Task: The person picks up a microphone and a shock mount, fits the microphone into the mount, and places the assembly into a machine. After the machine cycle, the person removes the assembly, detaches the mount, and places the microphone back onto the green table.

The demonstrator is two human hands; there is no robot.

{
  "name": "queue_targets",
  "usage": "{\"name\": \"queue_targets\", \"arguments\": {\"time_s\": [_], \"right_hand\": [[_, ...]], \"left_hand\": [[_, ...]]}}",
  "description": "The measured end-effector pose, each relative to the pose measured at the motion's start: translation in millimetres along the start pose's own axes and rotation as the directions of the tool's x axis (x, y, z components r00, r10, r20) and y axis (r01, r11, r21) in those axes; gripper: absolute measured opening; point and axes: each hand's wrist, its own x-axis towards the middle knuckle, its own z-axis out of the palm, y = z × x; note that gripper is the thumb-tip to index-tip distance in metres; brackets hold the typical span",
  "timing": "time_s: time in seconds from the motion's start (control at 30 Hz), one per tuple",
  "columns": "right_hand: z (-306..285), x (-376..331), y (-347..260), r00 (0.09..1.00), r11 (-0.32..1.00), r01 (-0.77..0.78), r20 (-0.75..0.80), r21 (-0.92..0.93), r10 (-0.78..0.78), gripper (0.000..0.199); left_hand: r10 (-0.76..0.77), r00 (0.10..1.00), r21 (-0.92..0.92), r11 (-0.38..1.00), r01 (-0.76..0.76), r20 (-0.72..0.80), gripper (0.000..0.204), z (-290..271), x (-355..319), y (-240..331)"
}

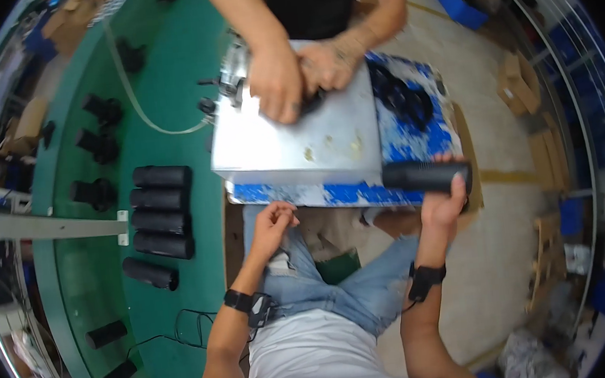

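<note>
My right hand [444,203] is wrapped round a black cylinder [418,175], which lies level over the right front edge of the blue, paint-worn tabletop [281,192]. My left hand [271,227] hovers just in front of that tabletop, over my left leg. Its fingers are curled together; whether anything small is in them I cannot make out. Beyond stands a silver metal box [262,145] with a clamp-like metal fixture [235,68] at its left. Across from me, a person's two hands [278,82] work on top of the box at a dark part, mostly hidden by their fingers.
On the green bench [182,295] at left, several black cylinders [162,221] lie in a row. More black parts [95,194] stand behind them. A pale hose [138,106] and black cables [178,337] cross the bench. Black rings [403,99] lie right of the box. Cardboard boxes [518,84] line the right.
</note>
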Motion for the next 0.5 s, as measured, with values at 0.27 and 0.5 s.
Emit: {"name": "queue_targets", "arguments": {"time_s": [0.27,0.5], "right_hand": [[97.4,3.8,-29.2,0.822,0.845,-0.31,0.569,0.436,0.009,0.052],[119.1,3.6,-10.9,0.752,0.794,-0.419,0.658,0.44,0.032,0.06]], "left_hand": [[0.32,0.875,-0.42,0.895,-0.153,0.364,0.061,62.8,-24.6,132.5],[0.367,0.87,-0.349,0.903,-0.249,0.33,0.071,61.7,-9.4,134.3]]}}
